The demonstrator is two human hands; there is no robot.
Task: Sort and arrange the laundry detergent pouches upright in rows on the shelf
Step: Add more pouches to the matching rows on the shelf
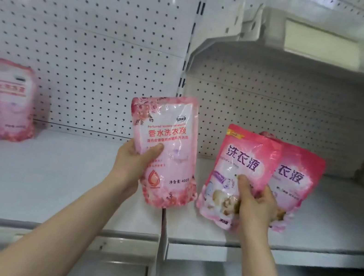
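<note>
1. My left hand grips one rose-print pouch, held upright over the shelf.
2. My right hand pinches two purple-lettered pouches, fanned, at the shelf's right section.
3. One standing pouch sits far left, with another cut off beside it.

At least two rose-printed pouches: the held rose pouch and a standing rose pouch far left of it. Two purple-lettered pouches right of it: front pouch, rear pouch.
</note>
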